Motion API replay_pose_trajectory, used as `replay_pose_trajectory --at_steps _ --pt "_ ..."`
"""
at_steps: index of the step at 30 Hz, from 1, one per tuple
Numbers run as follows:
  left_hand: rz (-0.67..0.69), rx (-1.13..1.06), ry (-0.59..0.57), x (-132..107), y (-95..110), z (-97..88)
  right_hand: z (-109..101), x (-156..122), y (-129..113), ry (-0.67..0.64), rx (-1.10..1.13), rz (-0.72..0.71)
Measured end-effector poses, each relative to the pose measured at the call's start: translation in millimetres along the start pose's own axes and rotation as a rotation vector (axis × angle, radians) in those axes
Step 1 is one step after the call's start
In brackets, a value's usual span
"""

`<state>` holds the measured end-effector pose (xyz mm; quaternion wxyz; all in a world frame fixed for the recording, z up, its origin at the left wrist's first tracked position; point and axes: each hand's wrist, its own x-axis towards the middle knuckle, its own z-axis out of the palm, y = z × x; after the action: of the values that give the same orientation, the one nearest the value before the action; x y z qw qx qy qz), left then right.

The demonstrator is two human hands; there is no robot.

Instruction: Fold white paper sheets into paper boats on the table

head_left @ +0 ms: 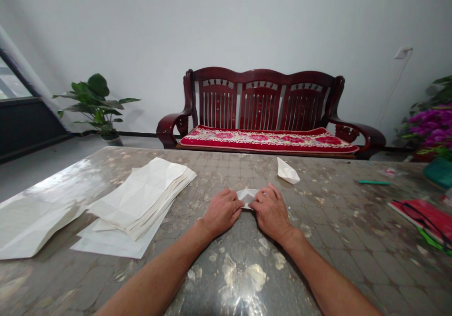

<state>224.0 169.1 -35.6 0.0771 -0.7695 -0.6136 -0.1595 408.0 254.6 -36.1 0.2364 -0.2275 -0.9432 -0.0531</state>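
A small piece of folded white paper (247, 194) lies between my two hands, low over the table. My left hand (225, 211) pinches its left end, and the fingers of my right hand (271, 211) are closed on its right end. Both hands cover the ends of the paper, so only its middle shows, with a greyish fold facing me. Just beyond my right hand sits a folded white paper boat (287, 171), apart from the fingers.
A stack of white paper (141, 198) lies to the left, beside another loose sheet (31, 226). On the right are a green pen (374, 182), a red book (431, 217) and dark-framed glasses (420, 219). Behind the patterned table (243, 278) stands a wooden bench (261, 99).
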Motion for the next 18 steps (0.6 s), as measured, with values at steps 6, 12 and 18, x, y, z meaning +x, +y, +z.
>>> replay_pose_trajectory --at_steps 6,12,18 --pt "-0.004 0.037 -0.035 2.2 2.4 -2.4 2.1 1.5 1.0 -0.028 -0.014 -0.009" --pt "-0.007 0.050 -0.040 1.6 3.0 -1.4 3.4 0.9 -0.2 -0.030 -0.008 -0.011" --pt "-0.010 0.035 0.019 -2.3 2.3 3.6 5.8 -2.9 0.2 0.046 0.033 -0.003"
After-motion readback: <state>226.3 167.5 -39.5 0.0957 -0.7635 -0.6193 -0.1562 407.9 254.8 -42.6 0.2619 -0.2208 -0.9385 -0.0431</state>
